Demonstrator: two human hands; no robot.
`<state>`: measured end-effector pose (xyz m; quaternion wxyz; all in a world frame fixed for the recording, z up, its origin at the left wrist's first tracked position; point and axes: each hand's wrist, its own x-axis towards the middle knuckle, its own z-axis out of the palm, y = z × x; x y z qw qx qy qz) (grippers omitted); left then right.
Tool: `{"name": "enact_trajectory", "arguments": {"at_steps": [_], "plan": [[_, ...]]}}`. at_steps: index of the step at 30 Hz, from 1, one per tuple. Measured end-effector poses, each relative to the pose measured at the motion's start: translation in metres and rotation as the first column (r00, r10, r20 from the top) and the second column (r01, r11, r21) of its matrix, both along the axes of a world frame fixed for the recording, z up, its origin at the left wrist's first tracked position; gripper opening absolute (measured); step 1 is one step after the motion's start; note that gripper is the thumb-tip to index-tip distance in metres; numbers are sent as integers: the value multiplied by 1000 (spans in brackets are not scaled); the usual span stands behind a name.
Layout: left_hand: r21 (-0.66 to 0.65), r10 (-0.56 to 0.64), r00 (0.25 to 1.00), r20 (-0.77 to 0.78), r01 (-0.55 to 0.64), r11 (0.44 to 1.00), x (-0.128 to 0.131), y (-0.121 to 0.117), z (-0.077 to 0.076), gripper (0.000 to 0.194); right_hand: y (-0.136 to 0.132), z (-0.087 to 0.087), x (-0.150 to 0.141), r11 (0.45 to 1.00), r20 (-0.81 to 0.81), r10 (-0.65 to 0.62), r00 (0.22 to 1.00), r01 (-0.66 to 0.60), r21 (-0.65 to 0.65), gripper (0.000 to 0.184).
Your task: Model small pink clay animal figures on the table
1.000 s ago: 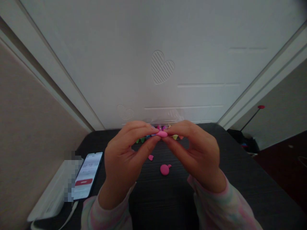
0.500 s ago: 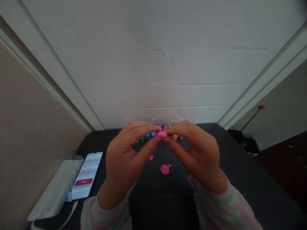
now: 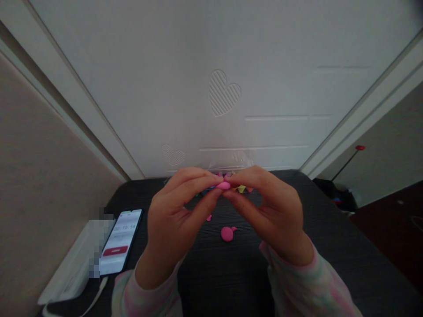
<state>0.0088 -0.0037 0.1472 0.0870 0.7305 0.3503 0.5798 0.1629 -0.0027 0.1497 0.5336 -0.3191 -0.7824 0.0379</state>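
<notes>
Both hands are raised over a dark table [image 3: 330, 246] and meet fingertip to fingertip. My left hand [image 3: 175, 220] and my right hand [image 3: 271, 211] together pinch a small pink clay piece [image 3: 224, 186] between thumbs and forefingers. Below them on the table lies a round pink clay disc [image 3: 227, 234] with a tiny nub at its side. A smaller pink clay bit [image 3: 209, 217] lies just left of it, partly hidden by my left thumb. Behind my fingers a row of coloured clay pieces [image 3: 243, 189] shows only in part.
A phone [image 3: 119, 242] with a lit screen lies at the table's left, beside a white box [image 3: 68, 275] and a cable. A white door with heart reliefs [image 3: 224, 92] stands right behind the table. A red-tipped stick [image 3: 359, 148] leans at the far right.
My left fingers have shifted slightly to the right over the small pink bit and the coloured row. The pinch on the pink clay piece stays.
</notes>
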Motion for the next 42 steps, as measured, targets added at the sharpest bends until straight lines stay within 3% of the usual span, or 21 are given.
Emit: {"name": "enact_trajectory", "arguments": {"at_steps": [9, 24, 42], "plan": [[64, -3, 999, 39, 0, 998, 3, 1, -2, 29, 2, -3, -2, 1000, -44, 25, 999, -26, -9, 12], [28, 25, 999, 46, -27, 999, 6, -1, -2, 24, 0, -3, -2, 1000, -66, 29, 997, -28, 7, 14], [-23, 7, 981, 192, -3, 1000, 10, -3, -4, 22, 0, -3, -2, 999, -90, 34, 995, -35, -7, 14]]}}
